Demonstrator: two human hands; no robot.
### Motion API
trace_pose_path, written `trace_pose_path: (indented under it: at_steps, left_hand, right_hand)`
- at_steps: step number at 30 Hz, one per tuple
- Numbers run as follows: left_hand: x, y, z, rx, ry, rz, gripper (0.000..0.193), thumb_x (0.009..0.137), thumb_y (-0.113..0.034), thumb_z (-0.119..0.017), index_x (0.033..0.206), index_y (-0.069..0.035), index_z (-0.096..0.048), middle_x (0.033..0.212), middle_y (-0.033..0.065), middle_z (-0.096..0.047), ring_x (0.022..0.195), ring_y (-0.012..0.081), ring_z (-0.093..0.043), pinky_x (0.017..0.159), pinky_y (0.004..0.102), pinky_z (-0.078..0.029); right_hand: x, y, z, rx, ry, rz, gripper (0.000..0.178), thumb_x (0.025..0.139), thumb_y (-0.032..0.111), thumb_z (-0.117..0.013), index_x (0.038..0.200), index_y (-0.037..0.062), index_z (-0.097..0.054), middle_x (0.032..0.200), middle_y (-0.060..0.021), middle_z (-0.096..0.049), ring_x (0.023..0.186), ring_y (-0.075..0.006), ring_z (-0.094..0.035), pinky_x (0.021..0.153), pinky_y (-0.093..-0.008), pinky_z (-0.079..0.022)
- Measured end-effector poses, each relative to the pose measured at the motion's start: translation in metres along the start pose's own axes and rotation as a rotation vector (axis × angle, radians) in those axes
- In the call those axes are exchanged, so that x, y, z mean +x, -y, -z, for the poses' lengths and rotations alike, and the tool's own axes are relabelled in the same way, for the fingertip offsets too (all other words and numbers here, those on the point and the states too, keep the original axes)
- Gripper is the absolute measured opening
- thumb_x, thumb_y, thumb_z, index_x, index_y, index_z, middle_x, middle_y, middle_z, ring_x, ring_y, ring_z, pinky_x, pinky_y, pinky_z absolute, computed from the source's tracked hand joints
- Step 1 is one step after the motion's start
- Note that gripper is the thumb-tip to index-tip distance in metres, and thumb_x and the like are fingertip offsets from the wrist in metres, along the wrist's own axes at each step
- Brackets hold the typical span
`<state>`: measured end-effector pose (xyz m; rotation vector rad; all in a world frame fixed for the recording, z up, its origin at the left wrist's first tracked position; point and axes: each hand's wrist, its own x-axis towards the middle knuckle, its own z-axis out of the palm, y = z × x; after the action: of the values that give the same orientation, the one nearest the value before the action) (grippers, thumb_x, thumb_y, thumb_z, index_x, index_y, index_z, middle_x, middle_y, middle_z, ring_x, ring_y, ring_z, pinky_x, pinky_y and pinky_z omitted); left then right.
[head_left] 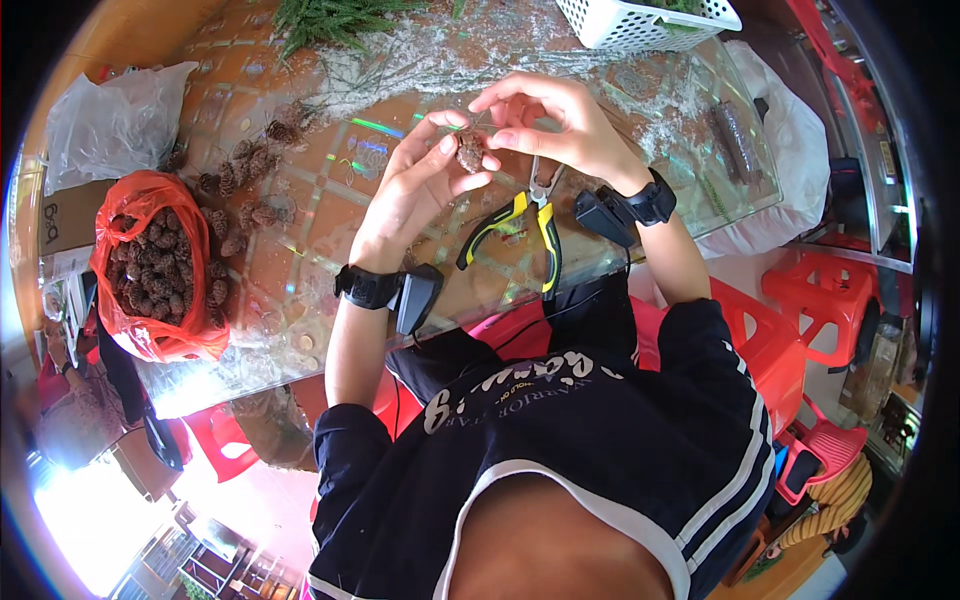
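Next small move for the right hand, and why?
Probably stay at the pine cone before reaching for the pliers: the left hand holds the cone, the right hand has its fingertips close beside it, and the pliers lie unheld on the table. Anything pinched in the right fingertips is too fine to tell.

Rough, woody, matt pine cone

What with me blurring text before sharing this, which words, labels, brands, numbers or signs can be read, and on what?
Dark shirt: large white script and smaller lettering, wording withheld.
Cardboard box: dark sideways characters, also withheld.
Any other print is too small or blurred to read.
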<state>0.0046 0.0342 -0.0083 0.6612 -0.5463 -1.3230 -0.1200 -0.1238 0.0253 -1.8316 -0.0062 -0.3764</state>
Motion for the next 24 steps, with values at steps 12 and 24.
trace_pose_path:
  at_steps: [12,24]
  left_hand:
    - [-0.002,-0.001,-0.006,0.014,0.011,0.094,0.026,0.087,-0.022,-0.052,0.106,-0.007,-0.042,0.091,0.0133,-0.056,0.072,0.0162,-0.055,0.057,0.0211,-0.045]
    - [-0.002,-0.001,-0.008,0.045,0.034,0.051,0.028,0.086,-0.026,-0.055,0.104,-0.009,-0.042,0.087,0.0137,-0.057,0.062,0.013,-0.05,0.047,0.0176,-0.035]
  right_hand:
    - [0.0,-0.002,-0.007,0.167,0.021,-0.013,0.012,0.083,0.009,-0.058,0.088,-0.0024,-0.059,0.08,-0.0036,-0.056,0.065,-0.0098,-0.057,0.062,-0.0229,-0.045]
    - [0.0,-0.002,-0.017,0.424,-0.005,-0.158,0.012,0.083,0.01,-0.058,0.083,-0.0017,-0.058,0.074,-0.0034,-0.058,0.062,-0.0086,-0.056,0.061,-0.0205,-0.043]
